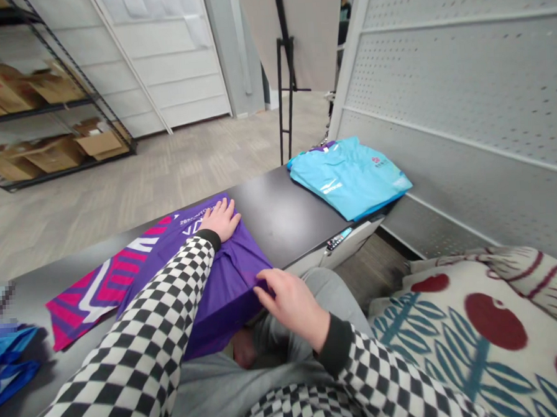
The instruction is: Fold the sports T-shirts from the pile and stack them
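A purple shirt (233,276) with pink and white printing lies partly folded on the dark tabletop (278,205), its near edge hanging over my lap. My left hand (221,220) rests flat on the far part of the cloth, fingers spread. At the shirt's near right edge, my right hand (290,298) pinches the fabric between thumb and fingers. The pink printed part (109,282) stretches out to the left, beyond my left forearm.
Folded light-blue shirts (346,177) are stacked at the table's right end. A remote control (340,238) sits by the near edge below them. Blue fabric (9,359) lies at far left. A patterned cloth (471,323) covers something on my right, near a perforated panel (463,87).
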Motion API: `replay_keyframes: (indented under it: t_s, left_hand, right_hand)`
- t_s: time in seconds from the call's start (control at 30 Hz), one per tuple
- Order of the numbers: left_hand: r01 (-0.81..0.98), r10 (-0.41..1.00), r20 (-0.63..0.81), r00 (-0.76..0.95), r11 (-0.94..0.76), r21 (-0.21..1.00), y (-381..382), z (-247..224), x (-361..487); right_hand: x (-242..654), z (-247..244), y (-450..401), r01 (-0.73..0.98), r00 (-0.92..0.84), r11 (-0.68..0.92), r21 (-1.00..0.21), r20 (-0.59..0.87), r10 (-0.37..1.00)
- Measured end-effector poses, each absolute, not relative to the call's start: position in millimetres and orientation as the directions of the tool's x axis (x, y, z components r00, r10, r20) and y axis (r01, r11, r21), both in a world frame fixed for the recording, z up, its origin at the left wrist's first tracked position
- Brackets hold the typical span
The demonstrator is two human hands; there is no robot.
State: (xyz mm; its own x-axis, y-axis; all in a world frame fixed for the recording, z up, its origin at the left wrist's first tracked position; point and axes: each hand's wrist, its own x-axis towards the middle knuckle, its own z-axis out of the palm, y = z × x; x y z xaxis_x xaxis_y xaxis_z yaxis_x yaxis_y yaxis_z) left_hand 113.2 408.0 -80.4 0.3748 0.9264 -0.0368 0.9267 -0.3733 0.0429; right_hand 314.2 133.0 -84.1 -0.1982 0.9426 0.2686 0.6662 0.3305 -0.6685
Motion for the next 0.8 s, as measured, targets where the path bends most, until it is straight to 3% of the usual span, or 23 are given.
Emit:
replay_keyframes:
  t_s: [0.1, 0.2, 0.43, 0.67, 0.8]
  left_hand:
    - [0.934, 0.933, -0.037, 0.358, -0.356, 0.036, 408.6, -80.4, 114.0]
    - [0.94, 0.939, -0.034, 0.342, -0.341, 0.021, 408.5, -79.5, 115.0]
    - [0.941, 0.941, -0.031, 0.338, -0.338, 0.008, 410.7, -81.1, 114.2]
    - [0.945, 0.944, -0.048, 0.328, -0.327, 0.018, 409.9, -78.8, 115.4]
    - [0.948, 0.946, -0.053, 0.319, -0.319, 0.023, 407.9, -76.0, 116.9]
  right_hand:
    - [312.2, -85.8, 126.5, 0.755, -0.166, 0.221, -0.618, 0.146, 0.975]
    - [307.1, -86.7, 130.5, 0.8, -0.132, 0.172, -0.575, 0.111, 0.985]
    - [296.5, -93.8, 124.7, 0.814, -0.135, 0.178, -0.552, 0.117, 0.984]
    - [287.3, -98.4, 122.4, 0.908, -0.111, 0.066, -0.413, -0.085, 0.99]
    - [284.5, -101.9, 127.9, 0.916, -0.134, 0.092, -0.391, -0.081, 0.988]
